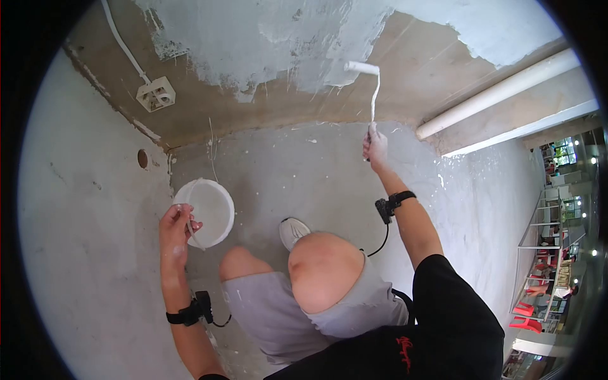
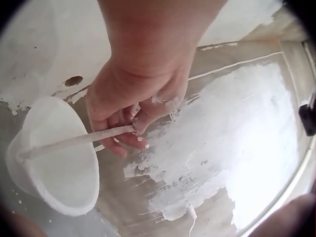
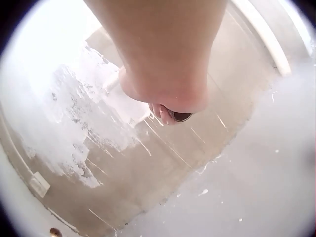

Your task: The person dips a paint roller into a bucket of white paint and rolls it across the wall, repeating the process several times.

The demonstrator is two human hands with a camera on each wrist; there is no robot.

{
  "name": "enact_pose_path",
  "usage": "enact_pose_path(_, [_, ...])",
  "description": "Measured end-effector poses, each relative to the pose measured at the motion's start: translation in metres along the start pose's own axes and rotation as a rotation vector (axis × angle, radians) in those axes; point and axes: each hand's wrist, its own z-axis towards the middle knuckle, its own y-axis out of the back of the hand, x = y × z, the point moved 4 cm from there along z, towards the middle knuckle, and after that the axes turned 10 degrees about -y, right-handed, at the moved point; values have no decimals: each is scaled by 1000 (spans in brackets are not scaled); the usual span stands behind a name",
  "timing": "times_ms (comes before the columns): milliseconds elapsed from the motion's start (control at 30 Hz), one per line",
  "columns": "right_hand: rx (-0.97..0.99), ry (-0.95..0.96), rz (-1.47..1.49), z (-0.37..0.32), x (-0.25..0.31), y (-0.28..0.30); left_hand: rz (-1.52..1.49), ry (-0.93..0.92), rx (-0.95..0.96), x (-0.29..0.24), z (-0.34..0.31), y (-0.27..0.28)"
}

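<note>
Both hands grip something: the right hand curls closed round the paint roller, whose white head is at the partly coated wall; the left hand (fingers partly bent) pinches the raised handle of the white bucket, near the floor's corner.

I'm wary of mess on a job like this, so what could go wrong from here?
The left hand pinches the bucket's handle with its fingers, so the bucket might swing or tip if that grip slips.
The roller, in the right hand, could drip on the floor, which already shows white spots.
The wall box sits close to the coated patch, so a wide stroke might smear it.
</note>
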Motion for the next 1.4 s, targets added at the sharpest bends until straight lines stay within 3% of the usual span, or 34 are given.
enact_pose_path(167, [96, 56, -21, 15, 31, 10, 14, -13, -9, -1, 1, -4])
enact_pose_path(500, [3, -194, -210, 42, -68, 4, 68, 24, 11, -5, 3, 0])
enact_pose_path(633, [59, -160, -184, 45, -76, 6, 108, 17, 27, -12, 3, -3])
enact_pose_path(733, [-27, -68, -258, 38, -58, 5, 104, 21, 43, -13, 4, -5])
enact_pose_path(1100, [133, 55, 19, -31, 76, -27, 46, 1, 38, -12, 7, -13])
enact_pose_path(1233, [126, 46, -23, -26, 55, -33, 51, 2, 41, -11, 7, -12])
enact_pose_path(1400, [80, -105, -127, 5, -25, -32, 49, 15, 31, -8, 4, -12])
